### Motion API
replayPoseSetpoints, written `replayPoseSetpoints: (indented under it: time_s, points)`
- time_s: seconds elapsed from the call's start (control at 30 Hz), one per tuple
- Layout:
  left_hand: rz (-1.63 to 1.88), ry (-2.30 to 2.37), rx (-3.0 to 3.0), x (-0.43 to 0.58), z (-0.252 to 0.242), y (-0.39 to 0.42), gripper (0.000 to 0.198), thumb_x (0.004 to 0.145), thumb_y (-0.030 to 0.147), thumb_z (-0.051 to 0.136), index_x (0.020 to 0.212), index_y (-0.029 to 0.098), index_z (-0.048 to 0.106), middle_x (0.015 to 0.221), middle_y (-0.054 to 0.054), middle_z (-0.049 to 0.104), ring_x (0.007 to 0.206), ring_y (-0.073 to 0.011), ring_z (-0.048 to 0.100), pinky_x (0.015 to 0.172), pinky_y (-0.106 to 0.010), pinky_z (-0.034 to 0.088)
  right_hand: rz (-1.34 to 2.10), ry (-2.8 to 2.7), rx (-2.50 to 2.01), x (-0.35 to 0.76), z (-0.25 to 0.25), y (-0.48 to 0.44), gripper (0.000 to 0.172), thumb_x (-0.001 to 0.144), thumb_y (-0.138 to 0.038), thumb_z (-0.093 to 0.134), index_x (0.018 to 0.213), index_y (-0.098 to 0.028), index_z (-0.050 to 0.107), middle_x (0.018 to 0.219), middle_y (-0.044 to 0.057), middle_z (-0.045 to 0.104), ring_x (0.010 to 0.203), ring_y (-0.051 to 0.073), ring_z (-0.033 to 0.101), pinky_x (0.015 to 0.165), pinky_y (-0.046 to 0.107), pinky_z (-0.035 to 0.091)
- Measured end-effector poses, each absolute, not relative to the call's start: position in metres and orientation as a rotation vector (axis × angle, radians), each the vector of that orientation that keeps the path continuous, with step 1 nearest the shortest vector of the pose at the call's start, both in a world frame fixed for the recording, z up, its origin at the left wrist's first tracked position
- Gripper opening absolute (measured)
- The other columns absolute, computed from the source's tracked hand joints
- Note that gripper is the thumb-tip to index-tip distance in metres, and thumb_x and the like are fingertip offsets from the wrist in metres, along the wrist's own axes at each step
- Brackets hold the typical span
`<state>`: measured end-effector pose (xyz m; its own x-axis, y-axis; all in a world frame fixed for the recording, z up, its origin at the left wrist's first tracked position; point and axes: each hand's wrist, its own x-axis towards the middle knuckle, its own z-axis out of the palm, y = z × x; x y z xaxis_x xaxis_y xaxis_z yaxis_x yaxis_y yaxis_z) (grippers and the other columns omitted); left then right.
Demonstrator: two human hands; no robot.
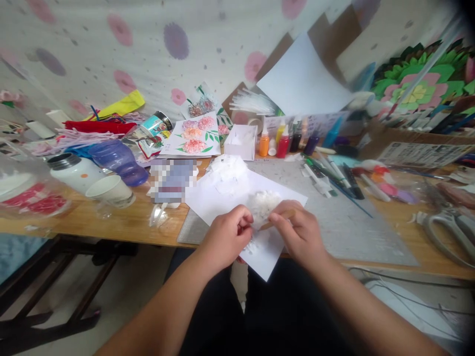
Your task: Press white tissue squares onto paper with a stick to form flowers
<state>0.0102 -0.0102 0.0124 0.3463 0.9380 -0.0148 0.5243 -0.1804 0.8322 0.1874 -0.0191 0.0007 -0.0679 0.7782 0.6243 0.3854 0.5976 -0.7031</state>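
My right hand (299, 228) pinches a slim tan stick (270, 225), its end pointing left toward my other hand. Close beside it, the fingers of my left hand (230, 233) are curled together; whatever they grip is hidden or too small to name. Between and behind the hands is a fluffy white clump (262, 203), on or just above a sheet of white paper (208, 200). Small white bits (251, 245) lie on the paper under my left fingers. Farther back on the same sheet sits a heap of white pieces (230, 173).
A grey cutting mat (356, 232) lies under the paper. Paint bottles (264, 142) and a white box (240, 142) stand behind. On the right are brushes (336, 173) and large scissors (447, 235); on the left, a paper cup (110, 192) and a white bottle (76, 172).
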Motion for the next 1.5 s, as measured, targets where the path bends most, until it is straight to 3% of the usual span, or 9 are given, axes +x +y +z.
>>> replayPoseSetpoints:
  time_s: [0.57,0.73,1.0,1.5]
  points:
    - [0.702,1.273,1.836,0.009,0.010,-0.010,0.005,0.082,0.021,0.055,0.080,0.021,0.050,0.068,0.006,0.053,0.061,-0.0098,0.050,0.055,-0.021,0.039,0.204,-1.929,-1.048,0.184,0.000,-0.020,0.023,0.089,-0.021,0.048,0.068,-0.020,0.056,0.065,0.002,0.061,0.062,0.016,0.052,0.069,0.037,0.034]
    - [0.760,1.190,1.719,0.002,0.009,-0.011,0.007,0.087,0.027,0.052,0.083,0.021,0.054,0.072,0.005,0.053,0.063,-0.0102,0.052,0.059,-0.023,0.045,0.261,-1.907,-1.150,0.179,-0.004,-0.013,0.027,0.088,-0.024,0.047,0.062,-0.021,0.054,0.061,0.002,0.060,0.061,0.017,0.051,0.069,0.036,0.034]
    - [0.737,1.033,2.158,-0.005,0.001,-0.017,0.016,0.079,0.012,0.059,0.084,0.021,0.071,0.084,-0.002,0.059,0.071,-0.0123,0.057,0.063,-0.024,0.046,0.478,-1.725,-1.178,0.184,-0.004,-0.009,0.028,0.089,-0.026,0.049,0.062,-0.022,0.055,0.064,0.000,0.065,0.060,0.014,0.059,0.061,0.028,0.043]
    - [0.820,1.014,2.331,-0.007,-0.004,-0.022,0.018,0.079,0.011,0.059,0.083,0.021,0.074,0.082,-0.004,0.060,0.078,-0.0160,0.059,0.069,-0.028,0.048,0.559,-1.652,-1.124,0.186,-0.002,-0.016,0.026,0.087,-0.027,0.052,0.062,-0.022,0.059,0.067,0.002,0.066,0.065,0.016,0.059,0.062,0.030,0.044]
